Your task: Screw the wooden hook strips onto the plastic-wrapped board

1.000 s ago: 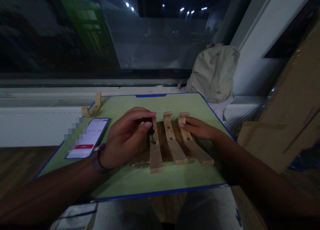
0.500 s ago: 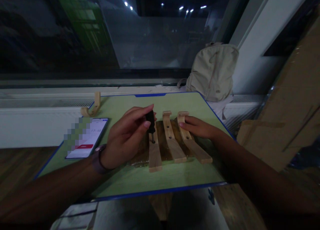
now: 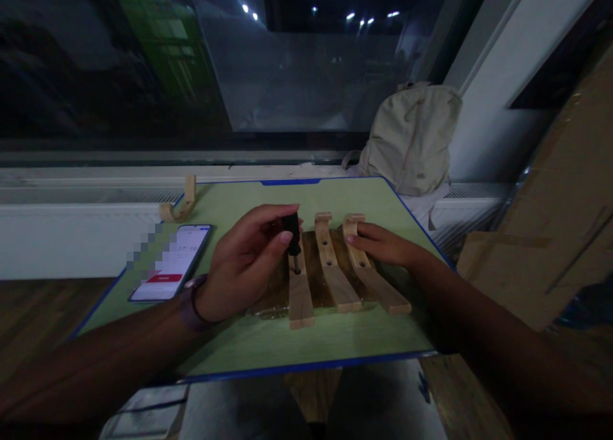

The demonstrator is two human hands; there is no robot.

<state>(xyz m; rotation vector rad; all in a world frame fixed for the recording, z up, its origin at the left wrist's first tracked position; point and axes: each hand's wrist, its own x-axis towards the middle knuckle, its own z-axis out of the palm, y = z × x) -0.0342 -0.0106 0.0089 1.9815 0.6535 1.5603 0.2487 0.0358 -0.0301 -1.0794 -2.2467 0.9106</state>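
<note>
My left hand (image 3: pixel 249 251) is closed around the black handle of a screwdriver (image 3: pixel 292 232), which stands nearly upright. Its tip meets a hole in the leftmost wooden hook (image 3: pixel 301 299). That hook lies across a dark brown board (image 3: pixel 313 267), wrapped in something shiny, as do a middle wooden hook (image 3: pixel 339 283) and a right wooden hook (image 3: pixel 380 287). Around the upper part of the right hook, the fingers and thumb of my right hand (image 3: pixel 380 243) are closed. Holes show in the middle and right hooks. My left hand partly hides the leftmost hook's upper end.
A light green table (image 3: pixel 230 350) with a blue edge carries everything. A phone (image 3: pixel 179 255) lies at its left, and one more wooden hook (image 3: pixel 182 200) sits at the back left corner. Behind stand a beige backpack (image 3: pixel 414 140) and a window; cardboard (image 3: pixel 550 204) leans at right.
The whole view has shifted slightly. My left hand stays on the screwdriver, whose tip remains at the leftmost hook's hole, and my right hand keeps its hold on the right hook.
</note>
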